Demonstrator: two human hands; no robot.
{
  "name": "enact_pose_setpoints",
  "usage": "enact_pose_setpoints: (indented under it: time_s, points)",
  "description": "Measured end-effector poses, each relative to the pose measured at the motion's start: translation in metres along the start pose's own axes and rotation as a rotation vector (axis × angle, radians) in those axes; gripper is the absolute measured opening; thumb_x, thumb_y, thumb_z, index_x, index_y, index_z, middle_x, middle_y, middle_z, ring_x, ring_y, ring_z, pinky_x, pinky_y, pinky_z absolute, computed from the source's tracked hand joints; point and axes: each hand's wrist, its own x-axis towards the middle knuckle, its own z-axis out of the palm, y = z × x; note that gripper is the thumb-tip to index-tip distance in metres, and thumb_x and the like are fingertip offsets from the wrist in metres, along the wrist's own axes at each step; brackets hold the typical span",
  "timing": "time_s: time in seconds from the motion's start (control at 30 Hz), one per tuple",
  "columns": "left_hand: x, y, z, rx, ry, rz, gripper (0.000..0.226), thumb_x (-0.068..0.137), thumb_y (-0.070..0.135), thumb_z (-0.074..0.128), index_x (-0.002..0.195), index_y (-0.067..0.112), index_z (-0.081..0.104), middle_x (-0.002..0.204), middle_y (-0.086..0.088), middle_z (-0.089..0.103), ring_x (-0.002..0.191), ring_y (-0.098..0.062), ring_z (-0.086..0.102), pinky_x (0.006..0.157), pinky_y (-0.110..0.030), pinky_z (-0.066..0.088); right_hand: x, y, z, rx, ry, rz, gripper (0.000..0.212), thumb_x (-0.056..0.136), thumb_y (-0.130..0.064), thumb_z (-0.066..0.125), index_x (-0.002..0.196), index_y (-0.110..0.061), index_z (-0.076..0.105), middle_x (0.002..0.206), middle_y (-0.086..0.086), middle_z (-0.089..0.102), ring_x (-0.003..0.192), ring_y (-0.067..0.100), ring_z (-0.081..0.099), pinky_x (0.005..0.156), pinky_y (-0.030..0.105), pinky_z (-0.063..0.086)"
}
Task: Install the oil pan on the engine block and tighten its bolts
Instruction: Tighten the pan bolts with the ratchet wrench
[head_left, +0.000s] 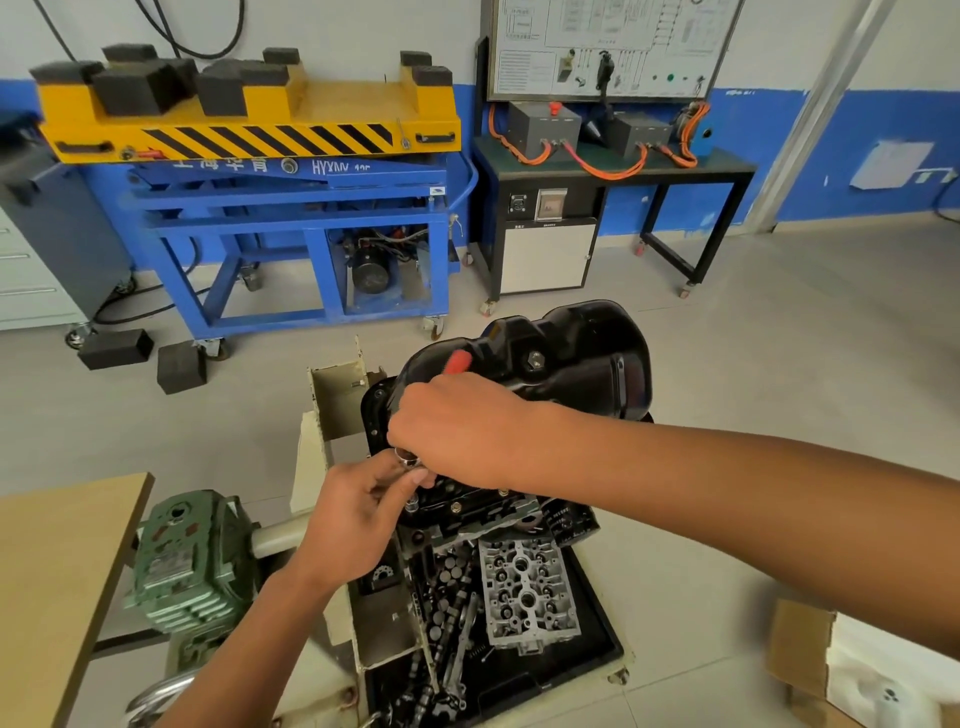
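The black oil pan (571, 358) sits on top of the engine block (483, 512), which is held on a stand. My right hand (457, 431) grips a tool with a red handle (460, 361) over the pan's near left flange. Just below it, my left hand (363, 514) pinches the tool's shiny socket (408, 458) at the flange. Bolt heads (456, 505) show along the pan's front edge. The bolt under the socket is hidden by my fingers.
A cylinder head (527, 592) and loose engine parts (447, 623) lie in the black tray (597, 639) below the block. A green gearbox (192, 561) and a wooden tabletop (57, 571) are at the left. A blue and yellow lift table (270, 156) stands behind.
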Motion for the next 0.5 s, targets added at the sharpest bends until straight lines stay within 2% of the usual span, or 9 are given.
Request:
enact_pose_setpoints:
  time_s: [0.07, 0.13, 0.2, 0.3, 0.4, 0.5]
  points:
    - [0.0002, 0.0003, -0.0002, -0.004, -0.010, -0.007, 0.015, 0.093, 0.010, 0.061, 0.094, 0.006, 0.075, 0.076, 0.031, 0.067, 0.056, 0.011, 0.055, 0.057, 0.000, 0.035, 0.0022, 0.0012, 0.0007, -0.015, -0.011, -0.052, 0.011, 0.088, -0.017, 0.070, 0.092, -0.016, 0.060, 0.084, 0.000, 0.047, 0.072, 0.021, 0.055, 0.054, 0.032, 0.037]
    - [0.0001, -0.0005, -0.0012, -0.022, -0.004, -0.016, 0.016, 0.093, 0.015, 0.062, 0.094, 0.009, 0.077, 0.079, 0.027, 0.070, 0.059, 0.003, 0.062, 0.054, -0.009, 0.042, 0.0032, 0.0029, 0.0009, -0.044, -0.022, -0.123, 0.008, 0.090, -0.017, 0.067, 0.098, -0.016, 0.065, 0.099, 0.000, 0.059, 0.087, 0.020, 0.062, 0.059, 0.030, 0.039]
    - [-0.0006, -0.0024, -0.0028, -0.041, 0.012, -0.049, 0.016, 0.092, 0.020, 0.063, 0.094, 0.015, 0.078, 0.083, 0.017, 0.075, 0.064, -0.009, 0.069, 0.057, -0.025, 0.052, 0.0034, 0.0059, 0.0022, -0.060, -0.021, -0.195, 0.015, 0.093, -0.018, 0.063, 0.108, -0.017, 0.065, 0.109, -0.002, 0.060, 0.100, 0.018, 0.060, 0.069, 0.030, 0.045]
    - [-0.0021, -0.0030, -0.0041, -0.046, 0.014, -0.052, 0.013, 0.091, 0.021, 0.064, 0.091, 0.020, 0.077, 0.083, 0.013, 0.076, 0.067, -0.010, 0.070, 0.059, -0.020, 0.052, 0.0011, 0.0089, 0.0024, -0.073, -0.028, -0.273, 0.023, 0.096, -0.018, 0.059, 0.119, -0.018, 0.060, 0.122, -0.003, 0.056, 0.115, 0.017, 0.053, 0.089, 0.035, 0.048]
    - [-0.0036, -0.0005, -0.0013, -0.069, 0.025, -0.058, 0.010, 0.090, 0.021, 0.064, 0.088, 0.023, 0.075, 0.085, 0.016, 0.075, 0.073, -0.003, 0.071, 0.066, -0.009, 0.050, -0.0006, 0.0086, 0.0023, -0.090, -0.045, -0.294, 0.025, 0.097, -0.017, 0.057, 0.122, -0.017, 0.058, 0.126, -0.002, 0.056, 0.116, 0.018, 0.052, 0.091, 0.036, 0.048]
    - [-0.0058, -0.0010, 0.0034, -0.070, 0.070, -0.064, 0.011, 0.089, 0.026, 0.064, 0.088, 0.021, 0.074, 0.080, 0.010, 0.074, 0.068, -0.010, 0.069, 0.060, -0.016, 0.051, -0.0013, 0.0064, 0.0004, -0.114, -0.066, -0.259, 0.019, 0.098, -0.020, 0.056, 0.117, -0.016, 0.060, 0.109, 0.000, 0.058, 0.102, 0.021, 0.058, 0.083, 0.039, 0.052]
